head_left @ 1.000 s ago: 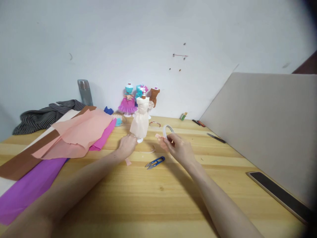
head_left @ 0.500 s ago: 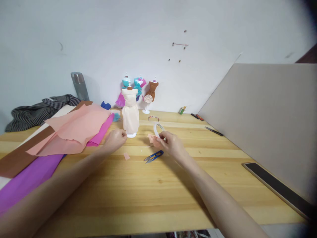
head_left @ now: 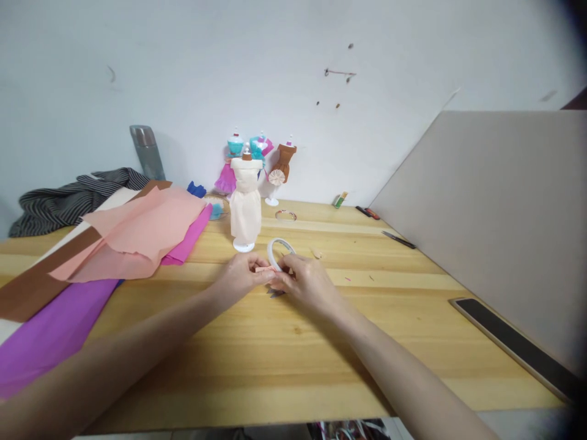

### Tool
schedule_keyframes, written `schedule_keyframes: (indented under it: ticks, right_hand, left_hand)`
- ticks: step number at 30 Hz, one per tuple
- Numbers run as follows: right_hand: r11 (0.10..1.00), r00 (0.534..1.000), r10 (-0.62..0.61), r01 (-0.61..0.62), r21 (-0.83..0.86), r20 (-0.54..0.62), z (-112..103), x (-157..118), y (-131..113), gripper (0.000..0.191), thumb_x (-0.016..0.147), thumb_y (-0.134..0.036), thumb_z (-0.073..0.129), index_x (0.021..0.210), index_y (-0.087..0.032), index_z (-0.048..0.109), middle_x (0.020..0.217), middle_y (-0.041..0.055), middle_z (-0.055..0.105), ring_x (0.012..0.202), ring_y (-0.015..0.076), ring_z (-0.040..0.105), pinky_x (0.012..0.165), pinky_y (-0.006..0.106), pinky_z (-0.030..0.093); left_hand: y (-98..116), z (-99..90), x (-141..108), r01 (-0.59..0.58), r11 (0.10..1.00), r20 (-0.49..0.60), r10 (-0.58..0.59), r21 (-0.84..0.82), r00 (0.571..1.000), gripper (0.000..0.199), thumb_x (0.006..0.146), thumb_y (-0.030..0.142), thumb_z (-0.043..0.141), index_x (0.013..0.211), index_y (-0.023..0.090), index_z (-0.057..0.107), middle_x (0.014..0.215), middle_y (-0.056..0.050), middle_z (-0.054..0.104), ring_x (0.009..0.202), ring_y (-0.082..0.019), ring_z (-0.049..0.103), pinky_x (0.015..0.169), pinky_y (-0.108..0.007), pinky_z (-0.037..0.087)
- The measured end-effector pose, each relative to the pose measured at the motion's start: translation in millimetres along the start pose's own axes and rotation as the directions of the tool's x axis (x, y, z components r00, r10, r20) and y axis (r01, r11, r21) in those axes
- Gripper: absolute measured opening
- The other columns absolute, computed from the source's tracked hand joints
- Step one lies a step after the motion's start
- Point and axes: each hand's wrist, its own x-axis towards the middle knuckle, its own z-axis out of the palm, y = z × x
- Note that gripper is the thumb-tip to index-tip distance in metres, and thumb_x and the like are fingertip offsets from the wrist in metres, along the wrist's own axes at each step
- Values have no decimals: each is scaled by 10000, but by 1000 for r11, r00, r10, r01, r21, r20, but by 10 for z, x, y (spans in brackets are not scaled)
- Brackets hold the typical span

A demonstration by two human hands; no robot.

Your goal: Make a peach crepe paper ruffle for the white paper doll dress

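Note:
A small piece of peach crepe paper (head_left: 265,269) lies between my two hands. My left hand (head_left: 241,275) pinches its left end. Closed fingers of my right hand (head_left: 306,280) grip a roll of tape (head_left: 271,249), and the same fingers meet the peach paper. Beneath my right fingers the blade tips of the thread snips (head_left: 276,293) show; their blue handle is hidden. Just behind my hands stands a miniature dress form (head_left: 246,211) in a cream dress on a white base.
Peach crepe sheets (head_left: 151,223) and other coloured sheets spread on the left, near striped cloth (head_left: 68,201) and a bottle (head_left: 147,153). More dressed forms (head_left: 284,160) stand by the wall. A bracelet (head_left: 286,214), a pen-like tool (head_left: 398,239) and a phone (head_left: 509,342) lie rightward.
My left hand has moved right, from beside the dress form's base to the peach paper. My right hand has brought the tape roll slightly left and lower, now covering most of the snips.

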Motion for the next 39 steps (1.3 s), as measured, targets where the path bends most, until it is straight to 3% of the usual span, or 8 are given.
schedule_keyframes:
  ticks: [5,11,17,20,24,30,34,39]
  right_hand:
    - [995,999,30,-33,89,31,19,-10,5,184,834,-310,607,716,-170,587,644,29,635,554,133,539,528,227,317]
    - [908,985,141,-168,383,98,62,9,16,239,792,-377,641,685,-170,584,609,11,598,564,141,534,521,238,361]
    - [604,936,216,-351,716,277,55,27,-27,385,662,-501,720,675,-160,541,562,-28,522,490,96,462,467,218,339]
    - [474,901,184,-432,767,393,-21,44,-59,405,667,-527,704,722,-149,570,550,-30,522,446,77,432,440,211,290]
    - [391,892,164,-450,803,420,-76,67,-61,349,621,-420,751,763,-131,614,550,-41,518,425,43,347,438,205,198]
    - [158,887,120,-461,873,447,-65,64,-54,242,642,-337,714,708,-128,609,454,-71,424,399,33,217,443,219,116]
    - [135,891,95,-454,881,445,-98,58,-65,232,605,-287,730,748,-124,649,514,-40,504,427,47,333,451,201,223]
    - [216,908,-44,-399,891,417,-137,50,-45,497,567,-226,760,1047,-156,653,867,47,669,741,140,600,683,253,447]
  left_hand:
    - [83,13,-66,49,995,65,-43,-89,997,206,686,335,658,668,135,613,606,-2,619,593,-118,556,604,-234,396]
    - [107,12,-116,39,988,38,-33,-149,999,240,693,338,639,580,143,553,553,21,540,580,-109,510,612,-240,372]
    - [72,12,-126,-3,992,-46,-3,-126,999,217,687,350,648,660,138,607,611,22,568,590,-102,489,617,-234,366]
    - [100,-7,-135,-1,987,-59,-8,-159,998,201,675,330,652,643,139,596,618,17,588,597,-106,508,627,-235,382]
    - [127,-28,-154,-26,981,-54,16,-194,998,168,681,302,646,654,142,602,654,2,631,636,-122,558,662,-243,417]
    - [162,5,-203,-153,982,-97,143,-106,985,191,731,324,622,674,142,602,661,-7,627,647,-128,554,664,-250,425]
    - [243,0,-243,-158,981,-117,144,-112,983,184,717,313,623,661,141,595,644,2,600,628,-114,527,635,-236,417]
    - [266,-63,-243,-102,979,-185,68,-178,980,207,703,343,624,653,149,571,567,36,525,500,-74,430,485,-201,337]
